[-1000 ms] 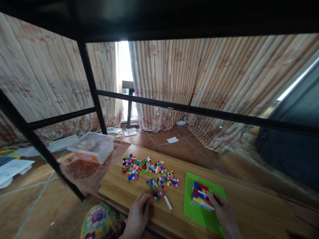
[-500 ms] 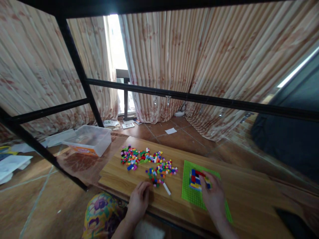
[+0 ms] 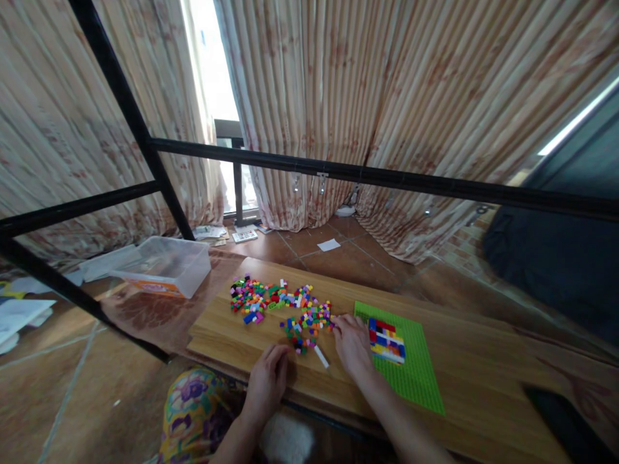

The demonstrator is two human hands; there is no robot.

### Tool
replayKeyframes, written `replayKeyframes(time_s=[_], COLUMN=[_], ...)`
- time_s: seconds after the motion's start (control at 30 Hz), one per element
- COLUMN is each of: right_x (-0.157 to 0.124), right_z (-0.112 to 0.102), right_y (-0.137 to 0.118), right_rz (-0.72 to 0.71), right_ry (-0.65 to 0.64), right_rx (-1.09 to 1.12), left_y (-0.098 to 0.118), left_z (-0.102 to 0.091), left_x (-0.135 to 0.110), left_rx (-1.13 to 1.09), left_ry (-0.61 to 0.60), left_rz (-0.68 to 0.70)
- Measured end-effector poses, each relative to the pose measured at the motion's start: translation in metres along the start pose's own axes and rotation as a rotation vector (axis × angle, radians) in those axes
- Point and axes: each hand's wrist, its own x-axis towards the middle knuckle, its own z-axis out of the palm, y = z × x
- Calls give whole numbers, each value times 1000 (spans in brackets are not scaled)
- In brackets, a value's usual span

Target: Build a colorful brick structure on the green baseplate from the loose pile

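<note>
A heap of small coloured bricks [image 3: 285,308] lies spread on a low wooden table [image 3: 464,386]. To its right is a green baseplate [image 3: 411,374] with a block of red, blue, yellow and white bricks [image 3: 385,339] built on it. My right hand [image 3: 351,341] rests between the heap and the baseplate, fingers reaching into the heap's right edge; whether they pinch a brick is hidden. My left hand [image 3: 267,381] lies on the table's near edge, fingers curled loosely, holding nothing visible. A white strip [image 3: 321,356] lies between the two hands.
A clear plastic box [image 3: 167,264] stands on the floor to the left of the table. Black metal bars [image 3: 338,173] cross the view above and to the left. Curtains hang behind, and papers lie on the tiled floor. A dark object [image 3: 561,258] fills the right.
My right hand has left the brick block on the baseplate and moved left to the edge of the loose heap. The view has tilted down. The left hand stays put.
</note>
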Motion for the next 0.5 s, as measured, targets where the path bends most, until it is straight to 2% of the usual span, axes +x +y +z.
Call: replayKeyframes(time_s=[0.3, 0.5], right_x=[0, -2], right_z=[-1, -9], right_y=[5, -3], right_rz=[-22, -23], right_ry=[-36, -20], right_rx=[-24, -10], left_y=[4, 2], left_z=[-2, -1], left_x=[1, 1], left_rx=[-8, 10], left_ry=[-6, -9], left_rz=[5, 12])
